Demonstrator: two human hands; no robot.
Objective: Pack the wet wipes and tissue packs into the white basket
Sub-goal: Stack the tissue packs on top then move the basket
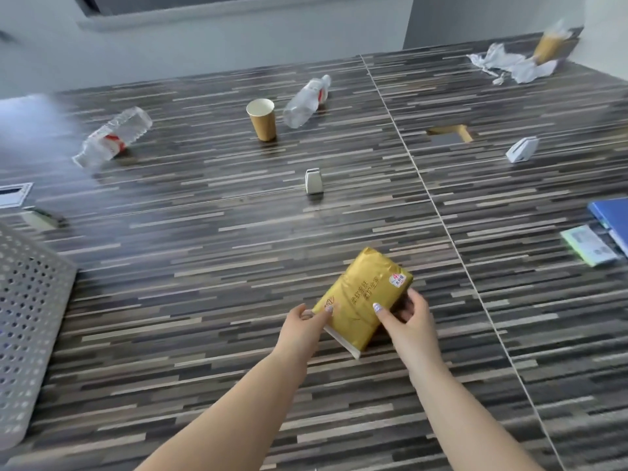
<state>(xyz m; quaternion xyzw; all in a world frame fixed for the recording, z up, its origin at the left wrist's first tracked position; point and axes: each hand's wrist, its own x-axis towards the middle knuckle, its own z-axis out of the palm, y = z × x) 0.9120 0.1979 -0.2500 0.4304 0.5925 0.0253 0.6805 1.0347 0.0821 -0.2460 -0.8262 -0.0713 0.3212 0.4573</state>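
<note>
Half the white basket (27, 321) is cut off at left, while both hands, left hand (306, 326) and right hand (409, 321), pinch the gold tissue pack (362, 299) with curled fingers (380, 309) above the desk (204, 300).

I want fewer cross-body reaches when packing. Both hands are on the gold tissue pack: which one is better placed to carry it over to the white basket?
Probably the left. The white basket stands at the table's left edge, on the left hand's side of the gold tissue pack. The right hand would have to cross the body.
</note>
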